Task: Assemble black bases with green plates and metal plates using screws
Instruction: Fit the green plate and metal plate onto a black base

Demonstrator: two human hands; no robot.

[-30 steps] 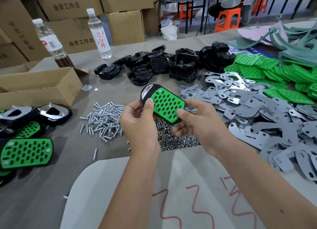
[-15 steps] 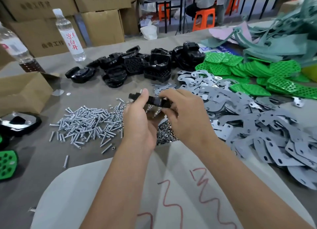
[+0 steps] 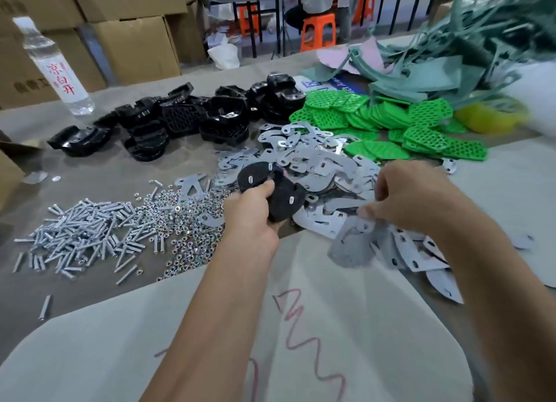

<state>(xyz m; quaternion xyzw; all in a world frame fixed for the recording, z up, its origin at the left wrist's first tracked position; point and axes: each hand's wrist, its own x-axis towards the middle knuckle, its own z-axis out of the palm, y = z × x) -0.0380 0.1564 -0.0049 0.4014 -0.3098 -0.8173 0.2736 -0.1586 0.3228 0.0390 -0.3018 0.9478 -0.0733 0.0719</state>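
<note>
My left hand [image 3: 251, 213] grips a black base [image 3: 270, 189] turned underside up, with three screw ends poking through it. My right hand [image 3: 412, 200] is over the heap of grey metal plates [image 3: 316, 167] and pinches one grey metal plate [image 3: 355, 236], which looks blurred. A pile of loose black bases [image 3: 186, 121] lies at the back of the table. Green perforated plates [image 3: 391, 124] are heaped at the back right. Screws [image 3: 87, 236] and nuts [image 3: 192, 221] lie in piles to the left of my left hand.
A water bottle [image 3: 57, 70] stands at the back left before stacked cardboard boxes [image 3: 135, 40]. Teal offcut sheets [image 3: 436, 64] pile up at the far right. A white sheet [image 3: 270, 341] with red marks covers the near table. Orange stools [image 3: 319, 31] and a seated person are behind.
The base was turned from green face up to underside up. My right hand let go of it and moved right onto the metal plates. The view shifted right.
</note>
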